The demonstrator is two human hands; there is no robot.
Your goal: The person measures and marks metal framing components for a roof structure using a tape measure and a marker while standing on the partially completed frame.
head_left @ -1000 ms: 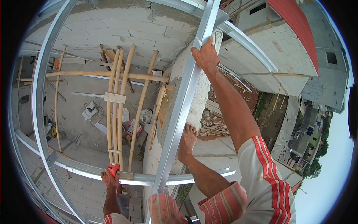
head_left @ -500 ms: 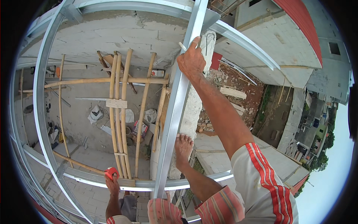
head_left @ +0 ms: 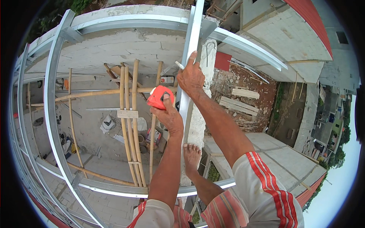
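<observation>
The left hand [head_left: 167,116] is gripping a red tape measure [head_left: 159,97] near the middle of the frame, fingers wrapped around it. Just to the right, the right hand [head_left: 191,78] is pressing on a long silver metal beam [head_left: 190,49] and pinching a small white stick [head_left: 179,65]. A bare foot [head_left: 191,155] is standing on the grey wall [head_left: 197,121] below. Bamboo poles [head_left: 131,114] are standing at the left.

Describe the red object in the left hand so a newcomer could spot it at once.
Find the long grey metal beam running up the picture's middle. Just left of it, the left hand grips a small tape measure, the only bright red-orange thing among pale bamboo poles.
</observation>
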